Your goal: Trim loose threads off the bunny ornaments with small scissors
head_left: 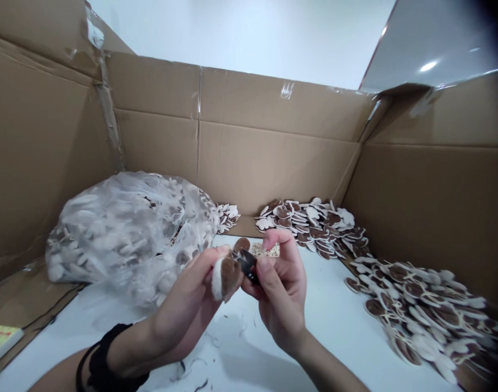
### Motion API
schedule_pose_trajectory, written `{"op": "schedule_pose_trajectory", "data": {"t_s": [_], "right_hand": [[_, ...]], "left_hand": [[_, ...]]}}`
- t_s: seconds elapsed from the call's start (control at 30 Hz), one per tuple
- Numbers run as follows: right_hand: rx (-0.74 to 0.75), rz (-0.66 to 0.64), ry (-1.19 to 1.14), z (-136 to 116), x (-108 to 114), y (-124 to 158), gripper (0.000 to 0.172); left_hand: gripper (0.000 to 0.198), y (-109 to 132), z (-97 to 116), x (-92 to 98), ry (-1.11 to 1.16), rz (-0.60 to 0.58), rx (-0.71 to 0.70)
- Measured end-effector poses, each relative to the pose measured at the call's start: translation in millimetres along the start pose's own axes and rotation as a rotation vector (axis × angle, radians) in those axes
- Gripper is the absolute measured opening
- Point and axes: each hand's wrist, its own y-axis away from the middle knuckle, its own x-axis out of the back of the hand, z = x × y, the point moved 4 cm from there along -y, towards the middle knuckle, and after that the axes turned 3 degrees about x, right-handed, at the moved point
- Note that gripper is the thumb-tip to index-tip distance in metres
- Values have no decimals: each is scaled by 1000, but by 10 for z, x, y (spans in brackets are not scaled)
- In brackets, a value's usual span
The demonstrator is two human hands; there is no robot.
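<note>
In front of me, my left hand (203,283) is closed around a brown-and-white plush piece (231,276), whose rounded lobes stick out past the fingers. My right hand (279,288) pinches a small black tool (249,265) between thumb and fingers. The tool's tip meets the plush piece near my left thumb. Its exact kind is hard to make out, and part of it is hidden by the fingers. Both hands are held above the white table (265,354). A dark band circles my left wrist.
A large clear plastic bag (130,234) full of similar pieces stands at left. Piles of brown-and-white pieces lie at the back right (314,223) and the right (428,310). Cardboard walls (273,130) enclose the table. Dark thread scraps (200,384) lie near the front.
</note>
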Motion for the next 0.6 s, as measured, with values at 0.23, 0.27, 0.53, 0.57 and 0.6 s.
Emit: {"op": "schedule_pose_trajectory", "data": {"t_s": [0.23, 0.27, 0.53, 0.57, 0.6], "right_hand": [[-68, 2, 150, -76, -16, 51, 15], [-52, 11, 219, -93, -11, 61, 16], [-79, -53, 185, -111, -24, 38, 17], [-78, -63, 152, -105, -32, 32, 19], [-68, -70, 123, -103, -39, 28, 21]], "left_hand": [[40, -43, 89, 76, -351, -13, -274], [40, -39, 109, 109, -427, 33, -349], [44, 42, 193, 87, -826, 53, -705], [43, 47, 194, 81, -860, 51, -712], [42, 49, 189, 73, -889, 43, -713]]}}
